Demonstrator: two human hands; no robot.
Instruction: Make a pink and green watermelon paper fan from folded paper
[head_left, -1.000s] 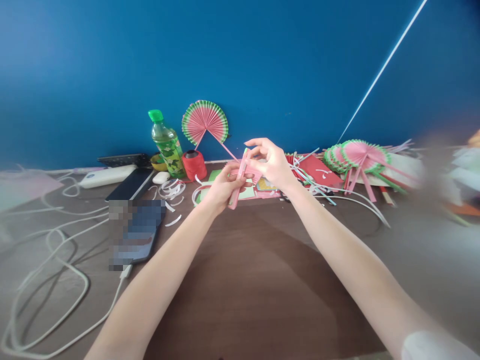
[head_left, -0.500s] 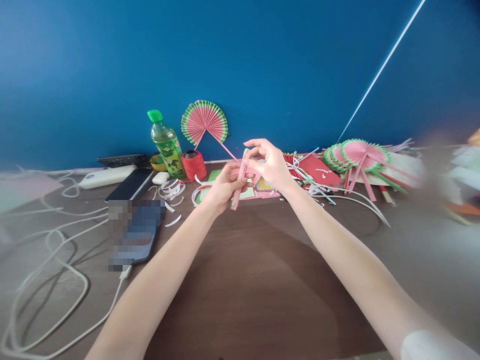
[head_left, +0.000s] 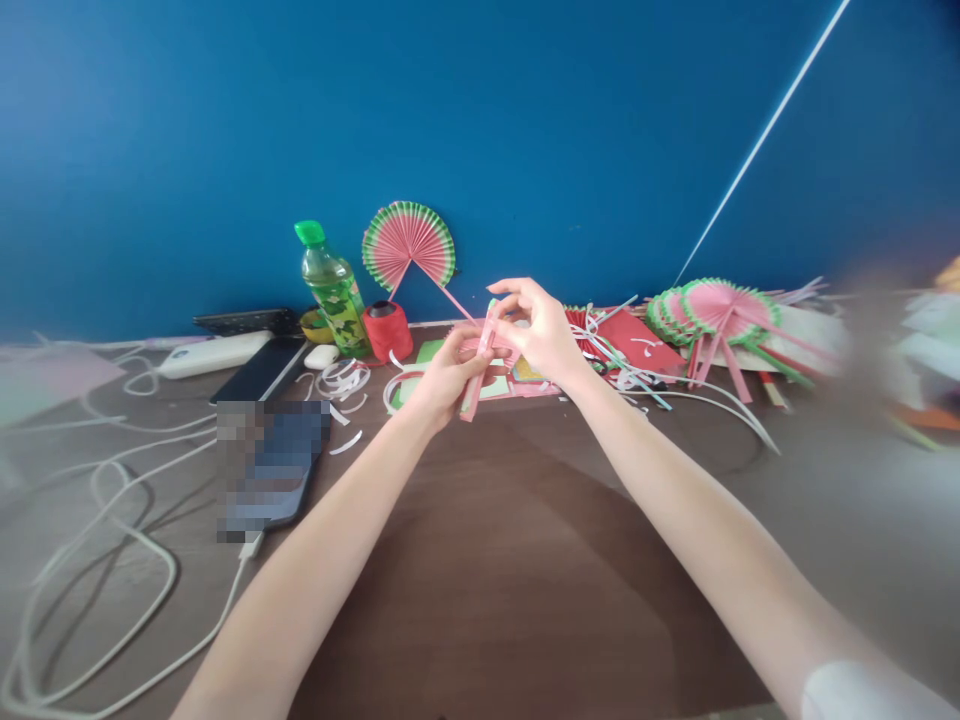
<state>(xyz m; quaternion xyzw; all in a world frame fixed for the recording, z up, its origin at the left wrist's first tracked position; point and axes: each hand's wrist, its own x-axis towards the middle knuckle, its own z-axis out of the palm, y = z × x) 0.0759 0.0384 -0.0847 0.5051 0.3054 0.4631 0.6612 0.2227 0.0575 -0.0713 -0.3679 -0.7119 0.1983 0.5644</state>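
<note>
A narrow pink folded paper strip (head_left: 476, 385) with a touch of green at its top is held up over the table, tilted slightly to the right. My left hand (head_left: 444, 378) is closed around its lower part, fingers wrapped from the left. At the upper end, the thumb and index finger of my right hand (head_left: 541, 332) pinch the same strip, the other fingers curled loosely. Behind the hands, pink pleated paper shows in part; whether it joins the strip I cannot tell. A pink and green paper fan (head_left: 409, 245) stands open against the blue wall.
Left are a green-capped bottle (head_left: 330, 290), a red thread spool (head_left: 388, 332), a phone (head_left: 281, 465), white cables (head_left: 161, 550) and paper scraps (head_left: 345, 380). Several finished fans (head_left: 724, 305) lie at the right, near red paper (head_left: 637, 340). The brown tabletop (head_left: 495, 580) stretches between my forearms.
Hardly anything differs. Both hands keep their grip on the pink strip, with only a tiny shift of the fingers and strip.
</note>
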